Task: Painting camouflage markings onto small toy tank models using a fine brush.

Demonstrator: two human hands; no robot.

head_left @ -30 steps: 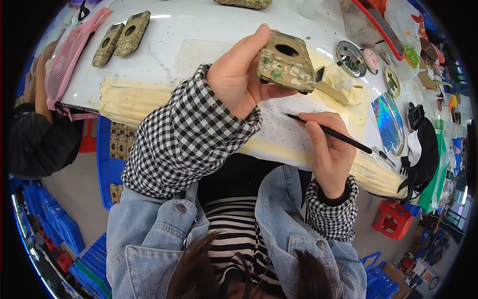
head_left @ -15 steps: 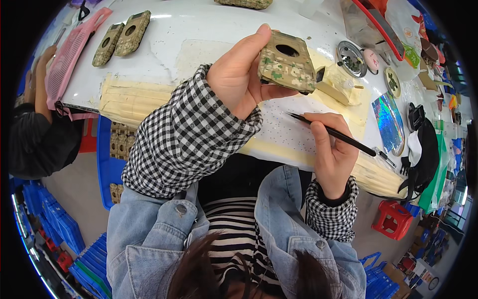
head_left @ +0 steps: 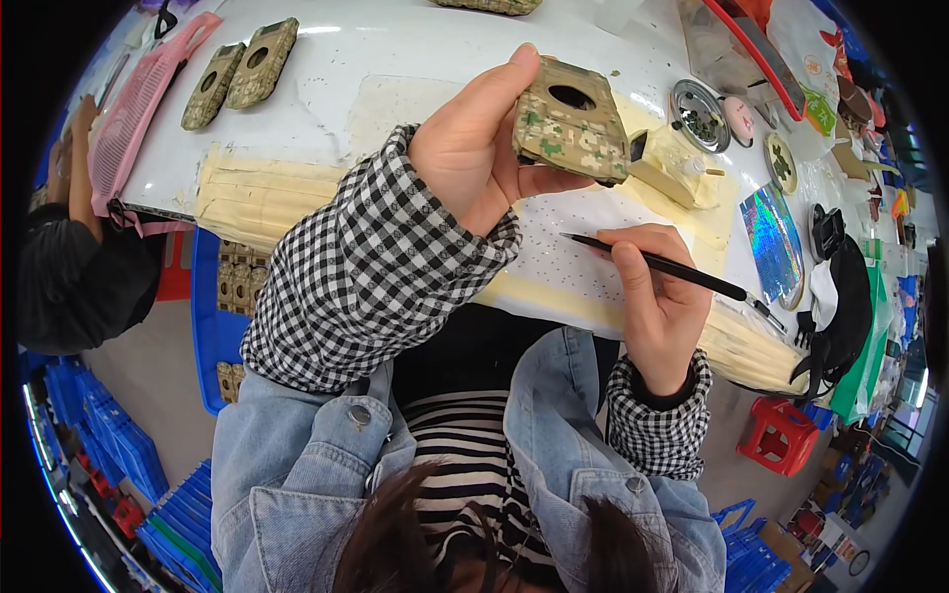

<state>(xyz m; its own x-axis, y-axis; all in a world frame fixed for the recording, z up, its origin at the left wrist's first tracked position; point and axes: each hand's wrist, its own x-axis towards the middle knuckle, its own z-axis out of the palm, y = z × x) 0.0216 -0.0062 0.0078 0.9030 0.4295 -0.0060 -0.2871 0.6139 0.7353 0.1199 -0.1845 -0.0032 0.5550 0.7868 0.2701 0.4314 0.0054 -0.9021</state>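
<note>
White table (head_left: 395, 89) below you: your left hand (head_left: 474, 148) clamps the camouflage model hull (head_left: 571, 121) raised above it; your right hand (head_left: 657, 296) pinches the brush (head_left: 672, 272). Brace wrists, stroke lightly.

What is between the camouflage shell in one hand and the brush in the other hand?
In the head view, only the white dotted sheet on the table shows between the camouflage shell and the brush; nothing else sits there.

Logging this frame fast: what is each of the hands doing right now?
Left hand: closed on a camouflage shell, held up over the table.
Right hand: closed on a thin black brush, not touching the shell.
</note>
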